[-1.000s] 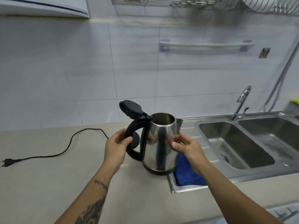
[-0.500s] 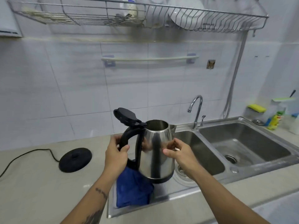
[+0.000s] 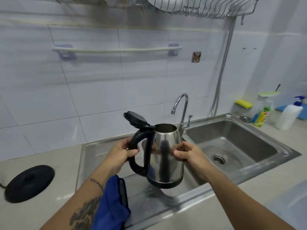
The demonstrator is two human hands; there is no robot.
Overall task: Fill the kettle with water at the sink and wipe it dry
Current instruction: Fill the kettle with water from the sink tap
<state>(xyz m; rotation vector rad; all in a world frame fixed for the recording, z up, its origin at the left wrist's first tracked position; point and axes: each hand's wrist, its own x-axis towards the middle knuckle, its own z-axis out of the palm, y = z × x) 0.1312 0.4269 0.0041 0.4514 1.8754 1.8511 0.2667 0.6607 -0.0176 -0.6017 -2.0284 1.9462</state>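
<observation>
I see the polished silver steel kettle [image 3: 166,156] with its black plastic handle [image 3: 137,146], black flip lid [image 3: 135,119] and black bottom band. A deep blue cloth [image 3: 111,205] lies by my left forearm, which carries dark tattoo patterns. The round black kettle base [image 3: 29,183] sits on the pale beige surface [image 3: 41,163]. The grey steel sink [image 3: 232,146] is beneath white wall tiles [image 3: 99,88]. A yellow sponge [image 3: 243,103] is beside a yellow-green bottle [image 3: 262,117] and a white spray bottle [image 3: 289,116] with blue trigger.

kettle [image 3: 163,156] above sink [image 3: 235,146] | faucet [image 3: 181,107] behind | base [image 3: 29,183] left | cloth [image 3: 111,205] below-left
</observation>
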